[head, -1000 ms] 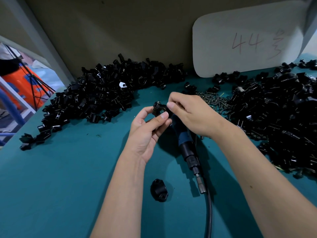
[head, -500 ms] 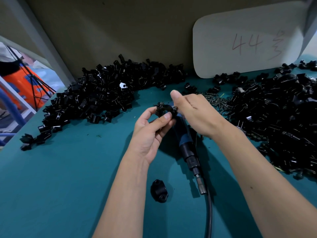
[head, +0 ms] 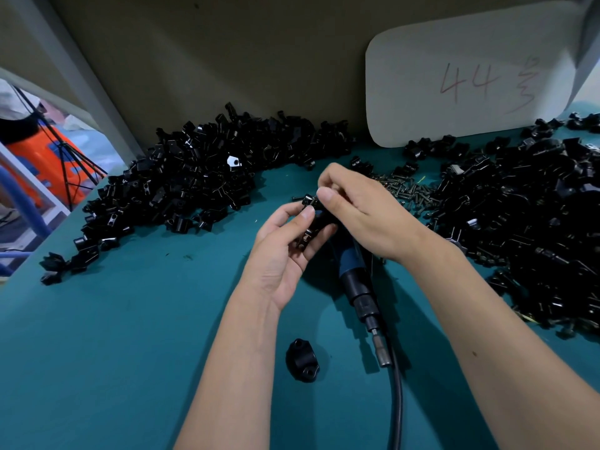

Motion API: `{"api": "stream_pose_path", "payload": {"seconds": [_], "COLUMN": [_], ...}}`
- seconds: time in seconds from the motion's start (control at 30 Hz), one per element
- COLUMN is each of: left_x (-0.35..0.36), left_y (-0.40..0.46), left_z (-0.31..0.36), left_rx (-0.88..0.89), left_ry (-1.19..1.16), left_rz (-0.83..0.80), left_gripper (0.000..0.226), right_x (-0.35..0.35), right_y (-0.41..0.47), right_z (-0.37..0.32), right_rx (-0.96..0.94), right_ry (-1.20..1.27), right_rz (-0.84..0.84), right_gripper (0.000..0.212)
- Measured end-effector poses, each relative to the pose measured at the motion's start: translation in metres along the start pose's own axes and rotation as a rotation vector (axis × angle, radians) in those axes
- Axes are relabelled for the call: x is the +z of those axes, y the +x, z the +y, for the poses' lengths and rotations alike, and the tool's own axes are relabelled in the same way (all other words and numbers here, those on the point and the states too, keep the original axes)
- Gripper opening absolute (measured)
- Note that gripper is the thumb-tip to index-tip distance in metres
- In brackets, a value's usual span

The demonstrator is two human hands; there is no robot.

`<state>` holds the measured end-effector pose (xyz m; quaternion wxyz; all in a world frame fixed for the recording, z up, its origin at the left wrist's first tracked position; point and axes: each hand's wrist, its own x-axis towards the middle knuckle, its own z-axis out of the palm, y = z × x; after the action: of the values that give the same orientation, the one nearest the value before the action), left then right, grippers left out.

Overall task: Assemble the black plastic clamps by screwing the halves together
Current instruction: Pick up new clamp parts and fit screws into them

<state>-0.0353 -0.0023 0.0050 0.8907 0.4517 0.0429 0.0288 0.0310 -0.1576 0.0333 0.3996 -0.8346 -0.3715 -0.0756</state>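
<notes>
My left hand grips a black clamp between thumb and curled fingers, above the teal table. My right hand sits just over it, thumb and forefinger pinched together at the clamp's top end; a screw there is too small to make out. A blue and black electric screwdriver lies under both hands, its cable running toward me. One loose clamp half lies on the table near my left forearm.
Big heaps of black clamp halves lie at the back left and along the right. A small pile of screws sits between them. A white card marked 44 leans on the back wall.
My right hand's fingers have closed into a pinch at the top of the clamp. My left hand has tilted the clamp more upright and lifted slightly.
</notes>
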Motion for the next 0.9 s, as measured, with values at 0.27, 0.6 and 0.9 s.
{"api": "stream_pose_path", "payload": {"seconds": [0.27, 0.6, 0.9], "left_x": [-0.002, -0.004, -0.006], "left_y": [0.001, 0.002, 0.01], "left_z": [0.0, -0.004, -0.01], "left_rx": [0.055, 0.035, 0.426], "left_ry": [0.082, 0.156, 0.55], "left_rz": [0.017, -0.001, 0.091], "left_gripper": [0.018, 0.012, 0.023], "right_x": [0.0, 0.004, 0.015], "right_y": [0.002, 0.001, 0.005], "right_z": [0.001, 0.002, -0.011], "right_rx": [0.006, 0.025, 0.201], "right_ry": [0.014, -0.078, -0.151], "right_rz": [-0.067, -0.077, 0.115], "right_gripper": [0.011, 0.024, 0.061]}}
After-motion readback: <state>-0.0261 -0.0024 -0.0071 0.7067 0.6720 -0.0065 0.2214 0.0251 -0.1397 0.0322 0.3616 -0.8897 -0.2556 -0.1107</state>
